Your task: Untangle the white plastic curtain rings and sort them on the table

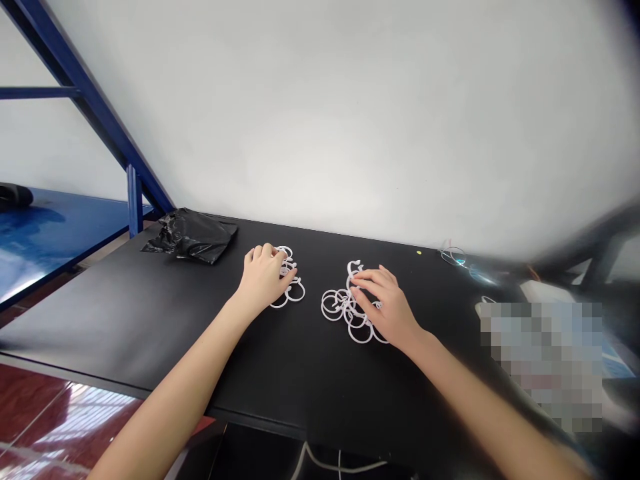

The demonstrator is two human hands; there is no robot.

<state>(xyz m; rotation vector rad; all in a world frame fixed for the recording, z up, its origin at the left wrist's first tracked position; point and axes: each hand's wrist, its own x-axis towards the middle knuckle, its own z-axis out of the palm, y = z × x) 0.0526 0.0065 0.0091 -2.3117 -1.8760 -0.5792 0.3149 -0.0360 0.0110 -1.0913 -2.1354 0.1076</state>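
Several thin white open rings with small hooked ends, which look like plastic curtain rings, lie in two piles on a black table [240, 360]. Over the smaller left pile [296, 291] rests my left hand [264, 275], its thumb apart from the bent fingers; their tips are hidden. My right hand [386, 303] reaches over the larger right pile [359, 333] from the right. Its fingers are stretched out, with the index finger and thumb apart and touching or just above the rings. I see no ring lifted off the table.
A crumpled black plastic bag [193, 235] lies at the back left. Eyeglasses [454, 256] sit at the back right, near a blurred-out item [543, 363]. Behind the table rises a white wall [320, 120]; a blue metal frame [90, 100] stands left. A pale cable [345, 469] hangs below the front edge.
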